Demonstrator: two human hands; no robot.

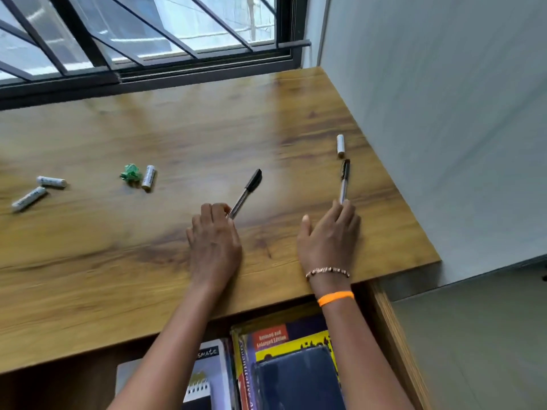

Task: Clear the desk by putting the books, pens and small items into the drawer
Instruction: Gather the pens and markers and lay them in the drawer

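Note:
Two clear pens with black caps lie on the wooden desk (133,261). My left hand (214,241) has its fingers curled over the near end of the left pen (247,190). My right hand (328,241) pinches the near end of the right pen (344,180) with its fingertips, thumb spread to the left. White batteries lie scattered: one (340,145) beyond the right pen, one (148,176) beside a crumpled green scrap (130,172), two at the far left (51,181) (29,199). Below the desk edge the open drawer (393,335) holds books (284,341) and a notepad (198,383).
A barred window (142,34) runs along the desk's far edge. A grey wall (444,113) bounds the desk on the right. The drawer's right side panel juts out past the desk front, with grey floor (473,350) to its right.

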